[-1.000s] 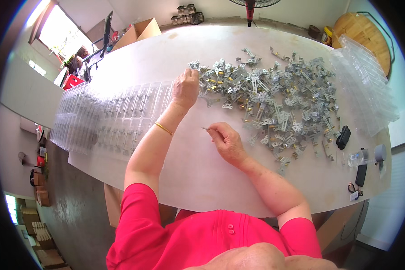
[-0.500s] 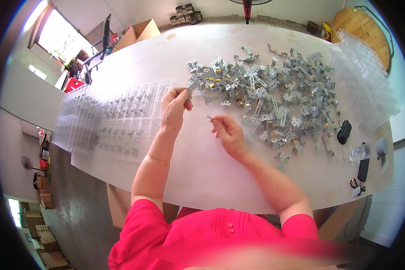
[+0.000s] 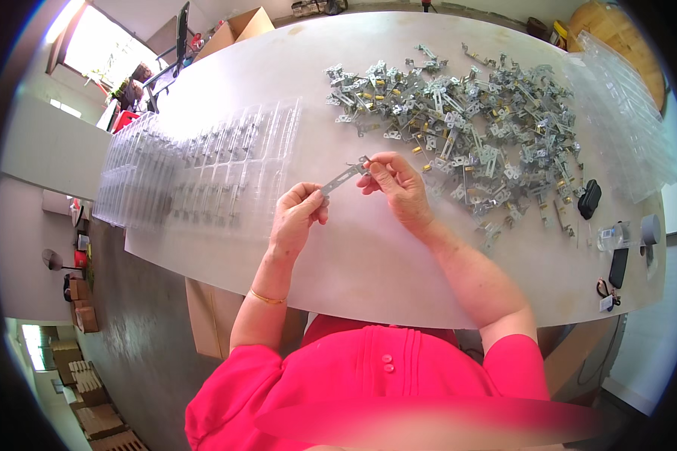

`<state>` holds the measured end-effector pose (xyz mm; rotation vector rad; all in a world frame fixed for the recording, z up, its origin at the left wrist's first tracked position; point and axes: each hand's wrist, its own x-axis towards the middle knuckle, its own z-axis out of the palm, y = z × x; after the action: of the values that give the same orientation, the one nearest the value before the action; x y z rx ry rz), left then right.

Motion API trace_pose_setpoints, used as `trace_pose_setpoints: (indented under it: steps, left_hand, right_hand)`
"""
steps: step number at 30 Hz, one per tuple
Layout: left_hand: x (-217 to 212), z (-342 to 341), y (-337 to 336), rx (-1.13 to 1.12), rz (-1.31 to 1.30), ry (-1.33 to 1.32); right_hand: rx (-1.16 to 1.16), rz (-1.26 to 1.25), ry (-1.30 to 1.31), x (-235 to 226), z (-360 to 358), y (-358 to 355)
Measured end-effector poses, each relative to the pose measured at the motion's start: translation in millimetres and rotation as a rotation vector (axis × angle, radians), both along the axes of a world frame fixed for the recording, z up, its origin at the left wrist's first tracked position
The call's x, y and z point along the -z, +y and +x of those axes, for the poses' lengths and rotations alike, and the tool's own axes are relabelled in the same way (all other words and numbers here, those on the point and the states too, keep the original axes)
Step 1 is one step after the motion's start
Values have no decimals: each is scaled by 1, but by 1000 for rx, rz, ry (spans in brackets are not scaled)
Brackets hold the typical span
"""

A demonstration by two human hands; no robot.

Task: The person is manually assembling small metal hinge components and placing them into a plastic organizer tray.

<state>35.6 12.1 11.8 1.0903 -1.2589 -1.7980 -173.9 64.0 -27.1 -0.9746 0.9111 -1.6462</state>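
Note:
My left hand (image 3: 295,219) pinches the near end of a long, flat metal bracket (image 3: 341,179) between thumb and forefinger. The bracket slants up to the right, its hooked end meeting the fingertips of my right hand (image 3: 403,191). Those fingers are closed around a small metal piece, mostly hidden by them and by the bracket's end. Beyond my right hand lies a wide pile of similar metal brackets (image 3: 459,120), some with brass-coloured parts. Left of my hands, clear plastic trays (image 3: 237,161) hold rows of metal parts.
Empty-looking clear plastic trays (image 3: 617,113) lie at the table's right. Near them are a black case (image 3: 590,199), a roll of tape (image 3: 649,229), a black phone-like object (image 3: 618,268) and keys (image 3: 608,295). An open cardboard box (image 3: 244,26) stands beyond the far left edge.
My left hand has lowered the bracket from beside the pile, and my right hand has risen to its hooked end. The whole view has shifted, with the table sitting higher.

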Motion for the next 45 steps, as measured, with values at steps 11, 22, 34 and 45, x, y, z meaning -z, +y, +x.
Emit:
trace_pose_setpoints:
  steps: [11, 22, 34, 45]
  left_hand:
    - [-8, -24, 12, -86, -1091, -619]
    - [13, -59, -2, 74, -716, -364]
    - [10, -36, -24, 0, 69, 164]
    - [9, -35, -25, -12, 70, 112]
  right_hand:
    - [29, 66, 8, 0, 8, 5]
    - [275, -7, 129, 1, 16, 3]
    - [153, 234, 280, -18, 26, -1]
    - [252, 180, 326, -7, 32, -7]
